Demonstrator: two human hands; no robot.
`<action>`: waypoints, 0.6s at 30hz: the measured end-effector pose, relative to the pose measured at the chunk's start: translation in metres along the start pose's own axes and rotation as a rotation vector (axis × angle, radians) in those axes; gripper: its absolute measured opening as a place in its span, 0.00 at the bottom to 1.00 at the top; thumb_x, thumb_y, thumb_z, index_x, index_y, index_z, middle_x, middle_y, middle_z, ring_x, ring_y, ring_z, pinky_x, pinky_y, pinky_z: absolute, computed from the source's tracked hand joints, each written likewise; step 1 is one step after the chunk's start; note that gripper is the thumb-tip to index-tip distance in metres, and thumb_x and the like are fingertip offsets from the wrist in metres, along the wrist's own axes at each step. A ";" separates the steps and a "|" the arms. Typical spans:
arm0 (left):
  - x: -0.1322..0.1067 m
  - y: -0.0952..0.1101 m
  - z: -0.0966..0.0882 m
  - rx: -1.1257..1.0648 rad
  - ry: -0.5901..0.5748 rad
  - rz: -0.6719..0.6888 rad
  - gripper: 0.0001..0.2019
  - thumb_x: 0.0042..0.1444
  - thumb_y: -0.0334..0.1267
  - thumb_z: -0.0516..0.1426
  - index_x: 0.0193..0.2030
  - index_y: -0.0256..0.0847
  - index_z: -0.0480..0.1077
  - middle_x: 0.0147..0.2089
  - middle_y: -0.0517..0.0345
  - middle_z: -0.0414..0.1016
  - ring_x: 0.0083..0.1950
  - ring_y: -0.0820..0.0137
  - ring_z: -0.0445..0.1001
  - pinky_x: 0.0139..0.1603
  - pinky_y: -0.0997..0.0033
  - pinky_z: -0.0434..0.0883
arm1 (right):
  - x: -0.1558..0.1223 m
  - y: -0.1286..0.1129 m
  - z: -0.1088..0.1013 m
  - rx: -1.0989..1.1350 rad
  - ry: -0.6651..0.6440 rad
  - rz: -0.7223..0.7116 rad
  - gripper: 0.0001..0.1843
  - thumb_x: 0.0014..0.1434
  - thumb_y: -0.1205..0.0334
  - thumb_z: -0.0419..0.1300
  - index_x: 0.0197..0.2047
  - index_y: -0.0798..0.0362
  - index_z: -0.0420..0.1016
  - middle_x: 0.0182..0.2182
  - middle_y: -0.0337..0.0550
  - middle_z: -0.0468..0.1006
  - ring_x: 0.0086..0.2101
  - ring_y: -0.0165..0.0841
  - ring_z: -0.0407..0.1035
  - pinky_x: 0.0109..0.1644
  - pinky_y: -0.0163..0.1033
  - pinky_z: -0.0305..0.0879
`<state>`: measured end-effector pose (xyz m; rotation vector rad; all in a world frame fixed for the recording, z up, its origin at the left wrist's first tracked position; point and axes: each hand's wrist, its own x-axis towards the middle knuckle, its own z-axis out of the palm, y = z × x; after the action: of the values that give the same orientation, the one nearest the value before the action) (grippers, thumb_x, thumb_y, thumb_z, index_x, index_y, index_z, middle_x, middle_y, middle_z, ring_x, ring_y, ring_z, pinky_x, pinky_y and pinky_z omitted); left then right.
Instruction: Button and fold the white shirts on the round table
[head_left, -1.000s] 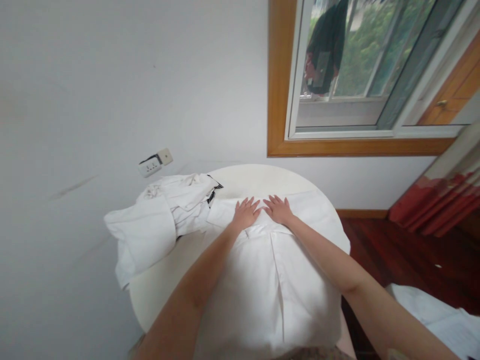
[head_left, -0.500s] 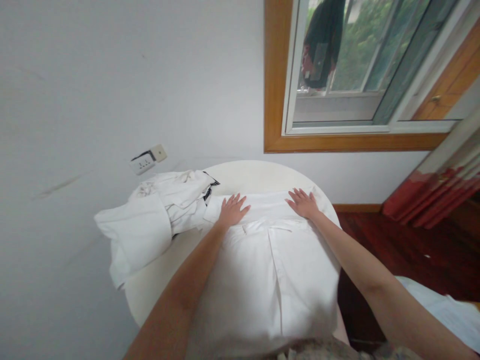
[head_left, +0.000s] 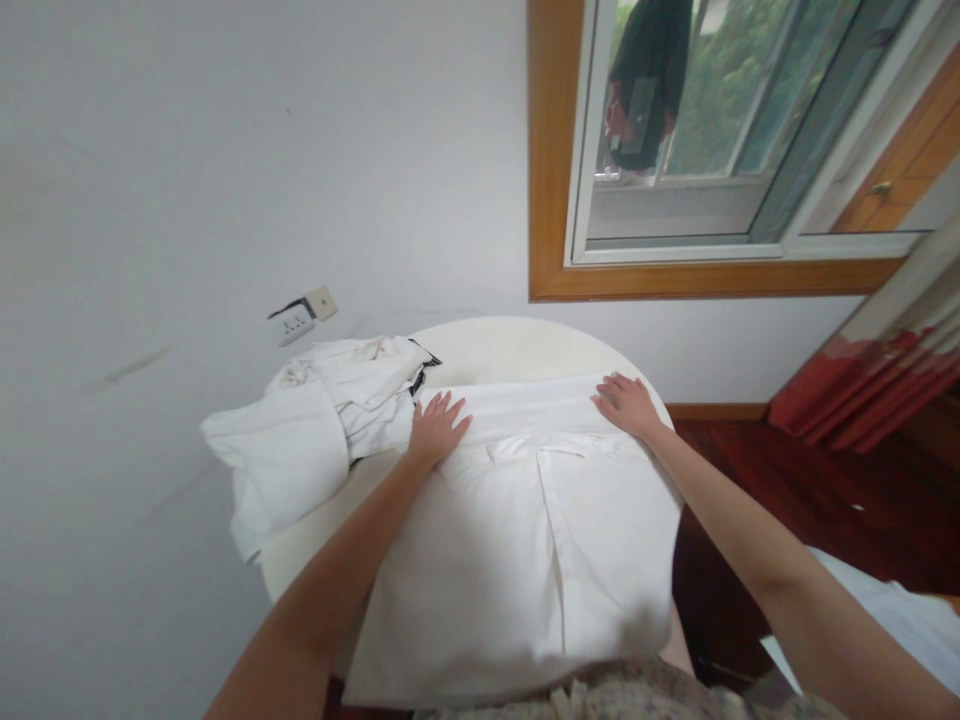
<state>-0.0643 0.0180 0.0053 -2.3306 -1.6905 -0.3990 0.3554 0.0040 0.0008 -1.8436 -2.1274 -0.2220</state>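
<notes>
A white shirt (head_left: 525,540) lies spread flat over a round white table (head_left: 510,350), its back pleat running toward me. My left hand (head_left: 435,428) rests flat on the shirt's far left end, fingers spread and open. My right hand (head_left: 626,405) presses flat on the far right end, fingers apart, near the table's right rim. Both hands hold nothing. A crumpled pile of white garments (head_left: 315,430) with a black tag lies at the table's left, just beside my left hand.
The table stands against a white wall with a socket (head_left: 300,318). A wood-framed window (head_left: 720,270) is above right, a dark garment hanging outside. Red curtain (head_left: 877,390) and dark wooden floor (head_left: 787,490) lie to the right. White cloth (head_left: 892,620) shows at lower right.
My hands started together at the middle of the shirt's far edge and have slid apart, the left one leftward and the right one rightward, smoothing the cloth.
</notes>
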 end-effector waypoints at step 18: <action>0.028 0.047 0.014 -0.168 -0.151 -0.001 0.31 0.58 0.63 0.46 0.66 0.56 0.58 0.71 0.54 0.53 0.71 0.51 0.49 0.67 0.36 0.45 | -0.017 -0.072 -0.009 0.115 -0.344 -0.081 0.43 0.59 0.29 0.40 0.70 0.41 0.48 0.70 0.44 0.43 0.68 0.50 0.33 0.64 0.68 0.30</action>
<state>-0.0102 0.0331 0.0003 -2.5384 -1.7888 -0.3874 0.2882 -0.0261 0.0093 -1.8381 -2.3839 0.2113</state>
